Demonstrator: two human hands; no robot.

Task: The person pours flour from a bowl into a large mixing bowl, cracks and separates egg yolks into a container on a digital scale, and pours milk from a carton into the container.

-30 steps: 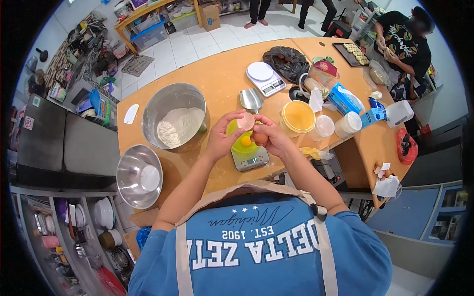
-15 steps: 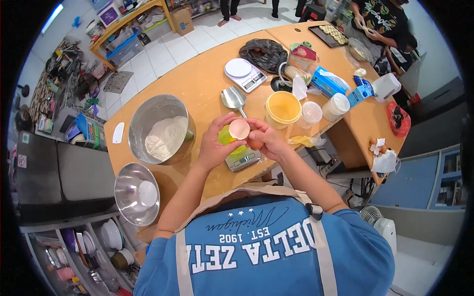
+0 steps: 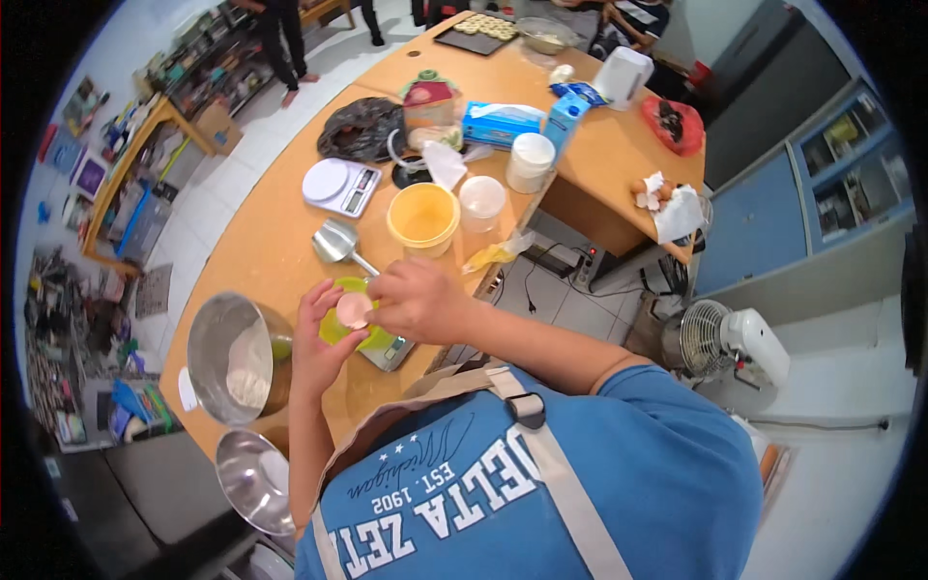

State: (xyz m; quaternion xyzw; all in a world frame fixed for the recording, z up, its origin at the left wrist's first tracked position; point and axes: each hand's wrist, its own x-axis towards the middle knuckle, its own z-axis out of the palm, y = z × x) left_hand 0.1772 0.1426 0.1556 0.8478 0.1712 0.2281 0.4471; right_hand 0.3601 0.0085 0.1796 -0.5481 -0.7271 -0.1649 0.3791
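My left hand (image 3: 319, 348) is pinched on a pale eggshell (image 3: 352, 308) over a bright green bowl (image 3: 338, 327). My right hand (image 3: 414, 300) has its fingers closed at the shell’s right side, hiding what they hold. The bowl rests on a small digital scale (image 3: 391, 353). Just beyond it lies a metal scoop (image 3: 335, 241); a yellow tub (image 3: 423, 217) stands further back. A large steel bowl of flour (image 3: 215, 358) is left of my hands, and an empty-looking steel bowl (image 3: 239, 469) is nearer me.
A white scale (image 3: 333, 182), black bag (image 3: 358, 130), jars (image 3: 530, 162) and cartons crowd the table beyond. Eggs with torn paper (image 3: 660, 193) lie at the right. A tray of pieces (image 3: 464, 37) is at the back, near other people (image 3: 623, 19). A fan (image 3: 706, 338) stands right of me.
My view has swung to the right, shifting the table within it. My right hand has turned so its back covers its fingertips; the brown shell seen in it earlier is now hidden.
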